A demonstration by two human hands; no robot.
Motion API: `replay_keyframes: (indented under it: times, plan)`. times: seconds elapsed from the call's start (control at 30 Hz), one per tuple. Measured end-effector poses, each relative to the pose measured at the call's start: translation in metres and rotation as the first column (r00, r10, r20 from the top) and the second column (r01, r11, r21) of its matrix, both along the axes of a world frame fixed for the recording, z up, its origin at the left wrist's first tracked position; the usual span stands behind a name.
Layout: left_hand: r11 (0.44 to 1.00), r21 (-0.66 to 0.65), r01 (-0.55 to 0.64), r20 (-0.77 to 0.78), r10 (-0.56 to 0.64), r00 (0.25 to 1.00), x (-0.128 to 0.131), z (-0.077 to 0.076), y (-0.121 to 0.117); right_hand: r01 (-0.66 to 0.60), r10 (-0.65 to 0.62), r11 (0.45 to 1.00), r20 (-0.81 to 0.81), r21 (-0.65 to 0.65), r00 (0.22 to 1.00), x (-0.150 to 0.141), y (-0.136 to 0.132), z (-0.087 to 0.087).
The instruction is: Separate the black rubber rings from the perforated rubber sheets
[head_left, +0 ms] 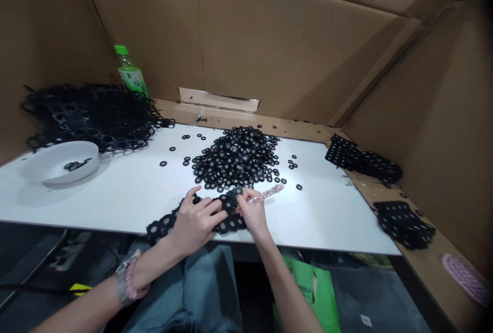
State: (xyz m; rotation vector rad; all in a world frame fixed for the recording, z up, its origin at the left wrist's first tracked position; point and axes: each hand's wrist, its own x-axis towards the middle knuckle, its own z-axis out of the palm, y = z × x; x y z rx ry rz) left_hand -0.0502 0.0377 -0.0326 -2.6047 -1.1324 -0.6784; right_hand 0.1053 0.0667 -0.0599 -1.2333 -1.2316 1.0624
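Note:
A black perforated strip with pale round spots lies along the front edge of the white board. My left hand rests on it, back up, fingers spread and pressing on the strip. My right hand grips a clear pen with a pinkish pattern, its upper end pointing to the right and away from me. The pen's lower end is hidden by my fingers at the strip. Just beyond both hands is a heap of small black rings with pale centres.
A white bowl with a few black pieces stands at left, before a tangled pile of black ring sheets. A green-capped bottle is behind. Stacked black strips lie at right beside a pink patterned object. Cardboard walls surround the board.

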Motion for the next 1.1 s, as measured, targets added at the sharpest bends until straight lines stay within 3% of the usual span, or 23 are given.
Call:
replay_keyframes:
  times: [0.4, 0.8, 0.93, 1.1]
  plan:
    - [1.000, 0.010, -0.002, 0.009, 0.002, 1.000, 0.0019, -0.0007, 0.0022, 0.007, -0.007, 1.000, -0.024, -0.026, 1.000, 0.0006, -0.0004, 0.0047]
    - [0.999, 0.047, -0.001, 0.175, -0.007, 0.985, 0.0005, -0.0100, 0.0056, -0.055, 0.036, 0.993, 0.187, 0.100, 0.982, -0.0084, -0.0059, 0.0008]
    - [0.999, 0.037, 0.021, 0.159, -0.027, 0.987, -0.0014, -0.0075, 0.0044, -0.042, 0.028, 0.996, 0.163, 0.082, 0.986, -0.0059, -0.0045, 0.0022]
    - [0.997, -0.074, 0.000, 0.082, 0.006, 0.997, -0.0026, -0.0007, -0.0005, 0.001, -0.002, 1.000, 0.046, 0.020, 0.999, -0.0001, -0.0001, 0.0038]
